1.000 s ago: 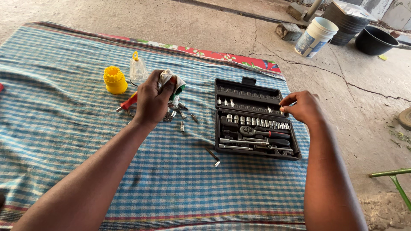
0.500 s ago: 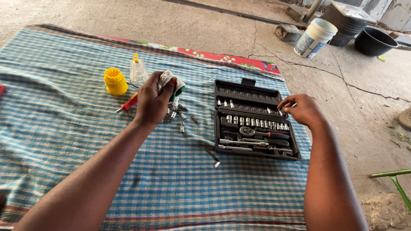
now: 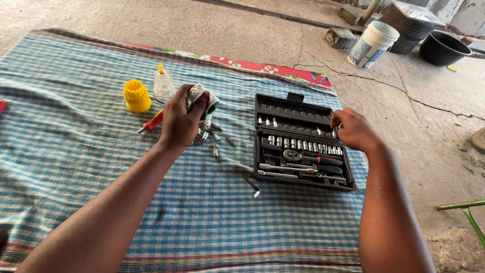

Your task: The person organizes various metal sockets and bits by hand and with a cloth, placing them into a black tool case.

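Checked cloth (image 3: 76,151) bears socket case (image 3: 298,146); left grip (image 3: 181,121) clutches rag (image 3: 201,96), right grip (image 3: 353,130) unclear.

Right hand (image 3: 353,132) hides case's (image 3: 298,177) far-right sockets; fingertip grip unclear.

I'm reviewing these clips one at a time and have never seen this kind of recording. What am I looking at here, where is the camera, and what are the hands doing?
There is no machine: a person wears a camera on the head, looking down at their own two bare hands. A blue checked cloth is spread on a concrete floor. The left hand grips a crumpled rag above loose small metal bits. The right hand reaches into the right end of an open black socket set case; whether it holds a piece is hidden. Nearby lie a yellow ridged cap, a clear bottle and a bent hex key.
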